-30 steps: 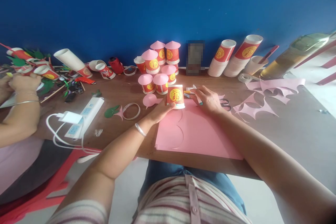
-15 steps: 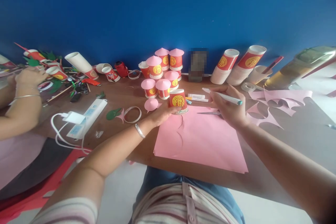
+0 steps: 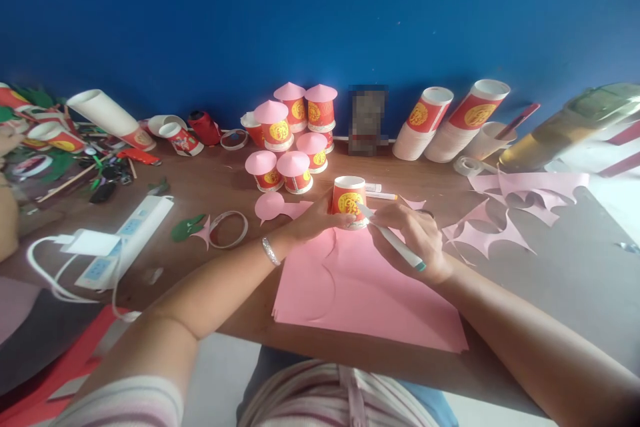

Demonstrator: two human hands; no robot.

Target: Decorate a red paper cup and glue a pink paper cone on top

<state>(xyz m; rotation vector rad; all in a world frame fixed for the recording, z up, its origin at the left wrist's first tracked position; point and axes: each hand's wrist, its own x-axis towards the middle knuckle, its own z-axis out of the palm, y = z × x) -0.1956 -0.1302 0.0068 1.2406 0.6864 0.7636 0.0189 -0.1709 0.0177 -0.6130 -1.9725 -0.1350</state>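
1. Fingers [image 3: 343,219] of the left hand [image 3: 316,220] clamp a red-and-white cup [image 3: 349,203], the thumb lying across its lower front. The right hand [image 3: 423,237] has its fingers closed on a white pen [image 3: 401,249].

2. The cup sits to the right of the left palm and ahead of both wrists, its long axis near vertical. The left hand is nearer, touching it; the right is close on the other side.

3. The pen slants across, pale tip toward the cup's yellow emblem, teal end down by the right wrist. Whether the tip touches the cup, the view cannot tell.

4. Seen from the fingers, the cup lies inside the left grip, and up and to the left of the right hand's pinch. Whether its base rests on anything is hidden.

5. Pink paper [image 3: 370,300] spreads below, on the wearer's side, with curved outlines at its left. Another pen [image 3: 383,196] lies just beyond the cup.

6. Farther out, pink-topped cups [image 3: 293,167] gather beyond the left hand, and pink scraps [image 3: 493,233] lie to the right.

7. At the wall lean two cup stacks [image 3: 414,141] [image 3: 445,140]; a power strip [image 3: 133,233] lies far left.
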